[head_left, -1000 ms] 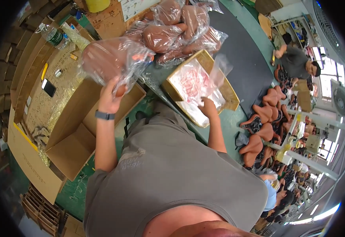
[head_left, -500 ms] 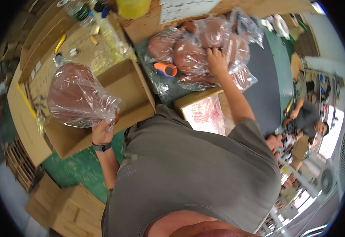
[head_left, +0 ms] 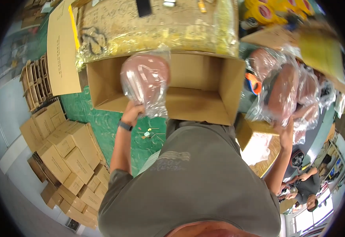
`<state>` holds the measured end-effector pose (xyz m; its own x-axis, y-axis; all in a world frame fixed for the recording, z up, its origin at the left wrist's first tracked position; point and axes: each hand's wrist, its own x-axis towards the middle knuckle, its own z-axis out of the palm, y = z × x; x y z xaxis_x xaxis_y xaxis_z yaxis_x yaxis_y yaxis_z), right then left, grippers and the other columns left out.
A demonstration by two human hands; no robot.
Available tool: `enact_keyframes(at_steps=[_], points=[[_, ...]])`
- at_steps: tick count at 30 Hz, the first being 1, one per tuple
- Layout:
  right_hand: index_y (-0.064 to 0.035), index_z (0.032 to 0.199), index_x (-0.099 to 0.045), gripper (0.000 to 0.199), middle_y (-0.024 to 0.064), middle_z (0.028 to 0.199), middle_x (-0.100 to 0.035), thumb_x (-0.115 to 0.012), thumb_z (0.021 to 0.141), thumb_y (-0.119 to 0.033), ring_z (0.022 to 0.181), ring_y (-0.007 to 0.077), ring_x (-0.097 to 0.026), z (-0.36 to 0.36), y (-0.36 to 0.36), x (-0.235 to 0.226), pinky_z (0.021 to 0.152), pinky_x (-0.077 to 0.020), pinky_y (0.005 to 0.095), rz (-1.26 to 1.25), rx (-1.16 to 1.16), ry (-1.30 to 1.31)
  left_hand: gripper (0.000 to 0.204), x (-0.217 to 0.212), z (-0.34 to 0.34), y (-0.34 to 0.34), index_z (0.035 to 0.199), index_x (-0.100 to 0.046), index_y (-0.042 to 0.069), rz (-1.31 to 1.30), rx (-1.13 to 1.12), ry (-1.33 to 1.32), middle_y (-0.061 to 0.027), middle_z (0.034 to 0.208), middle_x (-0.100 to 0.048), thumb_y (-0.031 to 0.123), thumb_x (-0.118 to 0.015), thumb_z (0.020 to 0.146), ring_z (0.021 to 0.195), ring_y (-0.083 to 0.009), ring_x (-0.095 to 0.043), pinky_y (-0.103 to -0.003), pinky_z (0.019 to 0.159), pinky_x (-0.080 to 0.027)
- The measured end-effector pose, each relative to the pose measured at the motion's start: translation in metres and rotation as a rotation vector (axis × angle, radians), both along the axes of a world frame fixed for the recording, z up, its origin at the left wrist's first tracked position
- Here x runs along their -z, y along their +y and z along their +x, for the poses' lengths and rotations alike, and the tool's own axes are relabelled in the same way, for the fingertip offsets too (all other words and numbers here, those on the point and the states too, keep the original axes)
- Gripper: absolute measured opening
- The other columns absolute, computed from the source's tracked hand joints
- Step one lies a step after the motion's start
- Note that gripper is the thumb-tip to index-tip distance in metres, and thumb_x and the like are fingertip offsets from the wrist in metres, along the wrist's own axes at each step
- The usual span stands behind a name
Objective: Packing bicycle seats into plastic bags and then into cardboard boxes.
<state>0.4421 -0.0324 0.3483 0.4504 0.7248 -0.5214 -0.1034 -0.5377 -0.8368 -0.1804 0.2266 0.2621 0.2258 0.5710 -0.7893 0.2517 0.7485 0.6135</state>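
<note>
Closed on its narrow lower end, the left hand [head_left: 133, 113], with a dark band [head_left: 125, 125] at the wrist, holds a bagged brown saddle [head_left: 145, 79], broad end up, at upper centre of the frame. Right hand [head_left: 285, 132], at right of the frame, is blurred; its fingers appear wrapped on the lower end of a second bagged saddle [head_left: 281, 96]. Below and left of that hand sits a small box [head_left: 255, 128] with pale, shiny contents. The left-hand saddle is in front of the left part of an open cardboard box [head_left: 196, 100]; whether they touch cannot be determined. Further bagged saddles [head_left: 308, 89] lie beside the second one, with an orange-and-blue ring-shaped tool [head_left: 254, 83] to its left. Beyond the cardboard box, a dark phone [head_left: 143, 8] lies at the top edge. Stacked cartons [head_left: 75, 152] occupy the lower left; a co-worker [head_left: 308, 185] is at lower right.
</note>
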Motion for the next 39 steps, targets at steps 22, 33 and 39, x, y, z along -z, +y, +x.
enact_keyframes(at_steps=[22,33,39], points=[[-0.0087,0.145,-0.068,0.051,0.0198,0.138,-0.074,-0.063,0.099,-0.030,0.128,0.0411,-0.069,-0.532,0.396,0.404,0.109,-0.0563,0.0493,-0.226,-0.714,-0.153,0.061,0.486,-0.263,0.173,0.163,-0.049,0.013,0.258,0.657,0.328,-0.0160,0.150,-0.065,0.027,-0.066,0.107,0.135,-0.0375,-0.062,-0.052,0.111,-0.053],[0.0095,0.154,-0.046,0.073,0.0331,0.148,-0.056,-0.077,0.089,-0.006,0.135,0.0524,-0.055,0.030,0.042,0.141,0.117,-0.0445,0.0539,-0.071,0.662,-1.311,0.053,0.068,0.316,-0.002,0.158,-0.057,0.005,0.792,0.615,-0.229,-0.0165,0.136,-0.075,0.007,-0.070,0.106,0.123,-0.0240,-0.074,-0.040,0.102,-0.059],[0.0138,0.170,-0.008,0.123,0.0437,0.149,-0.045,-0.087,0.082,-0.020,0.129,0.0550,-0.055,0.187,-0.051,0.209,0.116,-0.0464,0.0548,-0.633,0.731,-1.071,0.088,0.063,0.687,-0.054,0.166,-0.039,0.003,1.506,1.112,-0.310,-0.0229,0.160,-0.056,0.010,-0.083,0.090,0.150,-0.0390,-0.053,-0.047,0.125,-0.043]])
